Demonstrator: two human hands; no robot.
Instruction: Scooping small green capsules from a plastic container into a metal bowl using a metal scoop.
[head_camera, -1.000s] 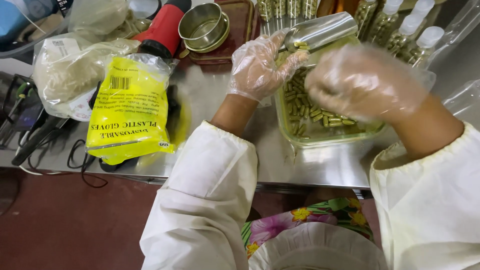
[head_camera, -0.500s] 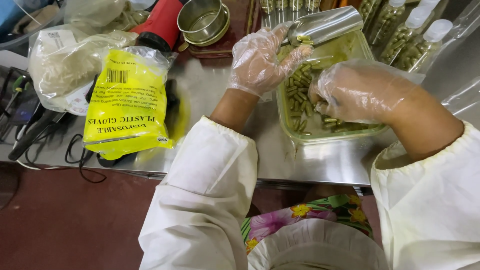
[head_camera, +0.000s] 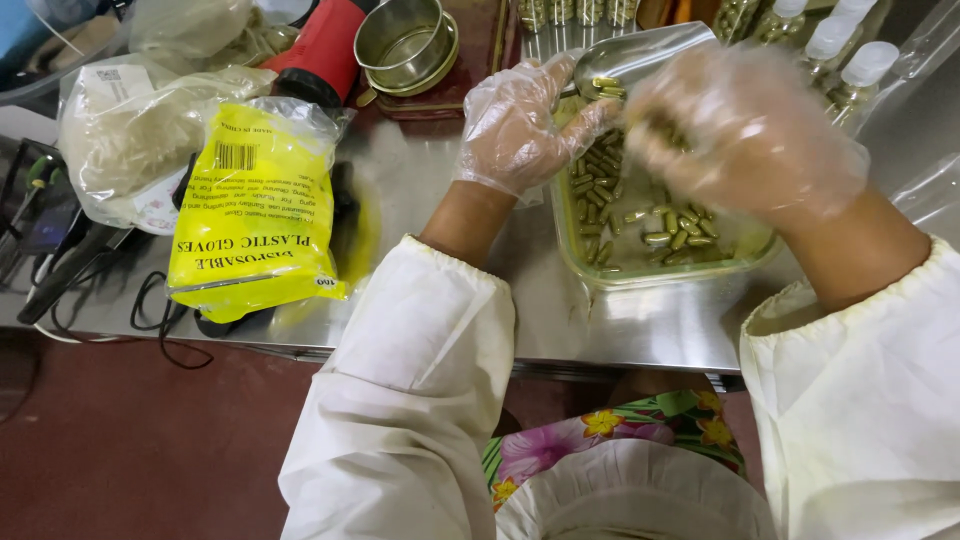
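A big steel table (head_camera: 440, 215) holds everything. To the left of the left fingers lies a yellow bag of gloves (head_camera: 255, 215). Under both hands sits a clear tray (head_camera: 610, 275) with many green capsules (head_camera: 665, 238) in it. The left hand (head_camera: 520, 125), in a thin plastic glove, curls its fingers (head_camera: 590, 118) around a shiny silver pouch (head_camera: 655, 50) and holds it open over the tray. The right hand (head_camera: 745, 135) is gloved too, just beside the pouch mouth. It is blurry, so I cannot tell how its fingers are set

Yellow glove packet (head_camera: 252, 222) on steel counter (head_camera: 430, 200)
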